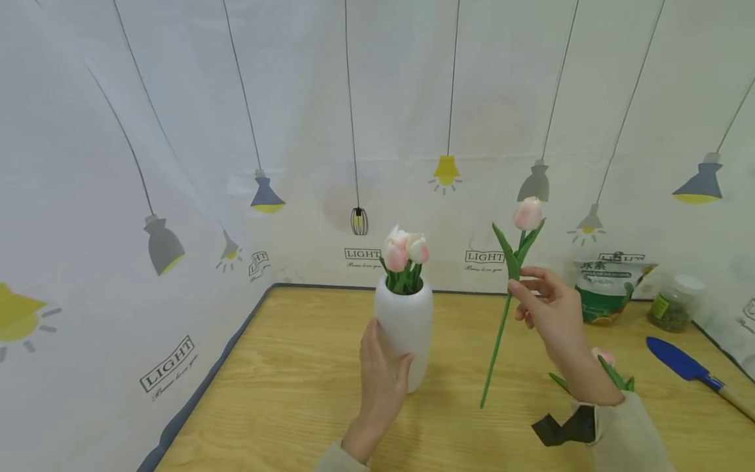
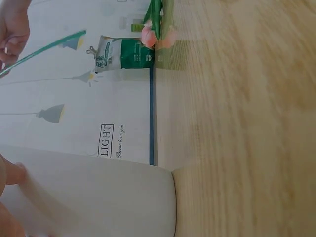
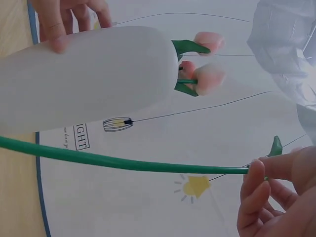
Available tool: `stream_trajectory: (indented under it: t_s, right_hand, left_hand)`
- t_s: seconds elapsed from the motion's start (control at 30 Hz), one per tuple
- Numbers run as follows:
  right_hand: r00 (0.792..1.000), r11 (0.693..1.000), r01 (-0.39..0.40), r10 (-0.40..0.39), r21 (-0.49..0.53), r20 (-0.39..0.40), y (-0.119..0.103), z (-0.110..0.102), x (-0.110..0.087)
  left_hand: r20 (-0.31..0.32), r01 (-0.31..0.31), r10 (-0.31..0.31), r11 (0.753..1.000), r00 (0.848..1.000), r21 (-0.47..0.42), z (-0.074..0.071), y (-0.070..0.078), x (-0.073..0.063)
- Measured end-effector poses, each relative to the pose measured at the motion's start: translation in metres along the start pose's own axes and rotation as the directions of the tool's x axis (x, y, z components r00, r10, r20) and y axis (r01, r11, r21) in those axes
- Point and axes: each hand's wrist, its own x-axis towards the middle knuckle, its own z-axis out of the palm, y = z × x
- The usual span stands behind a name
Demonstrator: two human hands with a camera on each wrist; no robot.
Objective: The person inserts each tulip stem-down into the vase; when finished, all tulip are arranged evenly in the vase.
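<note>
A white vase (image 1: 407, 328) stands upright on the table with several pink-and-white artificial tulips (image 1: 404, 252) in its mouth. Low on its side, my left hand (image 1: 380, 377) grips it, fingers along the left and thumb across the front. To the right of the vase, my right hand (image 1: 548, 308) pinches a single tulip (image 1: 527, 214) by its stem just below the leaves. That tulip is held bloom up, its long green stem (image 3: 123, 162) slanting down to the left, apart from the vase. In the left wrist view the vase wall (image 2: 98, 197) is close beneath the thumb.
Another tulip (image 1: 613, 370) lies on the table, partly hidden behind my right forearm. At the back right are a green-and-white pouch (image 1: 607, 292) and a lidded jar (image 1: 677, 305). A blue trowel (image 1: 678, 359) lies at the right. Lamp-printed fabric (image 1: 307, 131) walls the table's back and sides.
</note>
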Motion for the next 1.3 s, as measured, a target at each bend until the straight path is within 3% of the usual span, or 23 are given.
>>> stream_trajectory:
  t_s: [0.3, 0.53, 0.73, 0.97, 1.13, 1.3]
  right_hand:
    - [0.991, 0.986, 0.125, -0.119, 0.108, -0.060, -0.058, 0.017, 0.019]
    - [0.960, 0.920, 0.281, -0.270, 0.275, -0.076, -0.096, 0.035, 0.033]
    - [0.937, 0.865, 0.349, -0.329, 0.361, -0.119, -0.120, 0.047, 0.044]
    - [0.921, 0.825, 0.389, -0.361, 0.410, -0.146, -0.130, 0.058, 0.050]
    - [0.904, 0.828, 0.427, -0.400, 0.364, -0.149, -0.129, 0.063, 0.051]
    - [0.908, 0.841, 0.418, -0.402, 0.343, -0.121, -0.122, 0.065, 0.051]
  left_hand:
    - [0.027, 0.019, -0.018, 0.999, 0.999, -0.032, -0.001, 0.000, 0.000]
    - [0.031, 0.031, -0.031, 0.999, 0.999, -0.021, -0.003, -0.001, -0.001]
    - [0.024, 0.030, -0.030, 0.999, 0.999, -0.019, -0.001, -0.001, 0.000]
    - [0.040, 0.027, -0.026, 1.000, 0.999, -0.014, 0.001, 0.000, 0.000]
    - [0.053, 0.030, -0.030, 1.000, 0.998, 0.006, -0.001, 0.001, 0.000]
    - [0.062, 0.045, -0.046, 0.999, 0.997, 0.018, -0.003, 0.002, -0.001]
